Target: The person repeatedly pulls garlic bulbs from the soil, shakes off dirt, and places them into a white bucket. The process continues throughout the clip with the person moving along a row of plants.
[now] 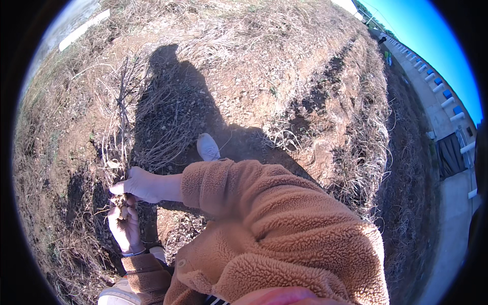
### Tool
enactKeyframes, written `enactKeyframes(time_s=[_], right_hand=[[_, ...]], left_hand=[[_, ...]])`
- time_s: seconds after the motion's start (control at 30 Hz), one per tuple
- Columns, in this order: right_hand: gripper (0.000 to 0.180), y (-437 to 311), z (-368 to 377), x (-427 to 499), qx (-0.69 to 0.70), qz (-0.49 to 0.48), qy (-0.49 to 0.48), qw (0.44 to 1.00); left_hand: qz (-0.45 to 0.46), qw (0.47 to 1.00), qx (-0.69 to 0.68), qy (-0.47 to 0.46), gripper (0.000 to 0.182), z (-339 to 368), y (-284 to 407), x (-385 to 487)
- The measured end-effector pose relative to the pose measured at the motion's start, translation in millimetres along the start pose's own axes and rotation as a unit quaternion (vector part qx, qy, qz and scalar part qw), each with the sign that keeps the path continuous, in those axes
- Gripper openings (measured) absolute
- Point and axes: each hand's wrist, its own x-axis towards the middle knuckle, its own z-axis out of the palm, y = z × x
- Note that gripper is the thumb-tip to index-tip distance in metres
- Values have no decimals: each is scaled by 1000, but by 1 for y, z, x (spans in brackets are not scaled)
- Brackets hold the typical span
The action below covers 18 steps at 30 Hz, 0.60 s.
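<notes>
My right hand (144,185) grips a bundle of dry plant stems (122,126) near its base; the stems stretch away over the ground. Just below it, my left hand (126,229), with a band at the wrist, has its fingers bent around a tan clump of pods or roots (122,212) at the plant's lower end. The fingers partly hide the clump, so its exact shape is unclear. Both hands are close together, left of my brown fleece sleeve (244,187).
My white shoe (208,147) stands on the soil amid cut dry vines (164,148). A row of dry plants (366,133) runs along the right. Beyond are a long wall with white pipes (448,102) and a distant person (382,40). A white strip (84,29) lies top left.
</notes>
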Motion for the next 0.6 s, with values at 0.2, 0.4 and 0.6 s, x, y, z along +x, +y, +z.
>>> enactKeyframes(time_s=[0.2, 0.4, 0.6], right_hand=[[38, 2, -3, 3, 62, 37, 17, 997], [47, 5, -3, 7, 82, 22, 81, 993], [34, 7, -11, 15, -109, -34, 37, 993]], left_hand=[[-51, 998, -25, 26, 35, 25, -8, -2], [-70, 992, -87, 54, 39, 33, -12, 4], [10, 992, 58, 115, 38, 17, -15, 6]])
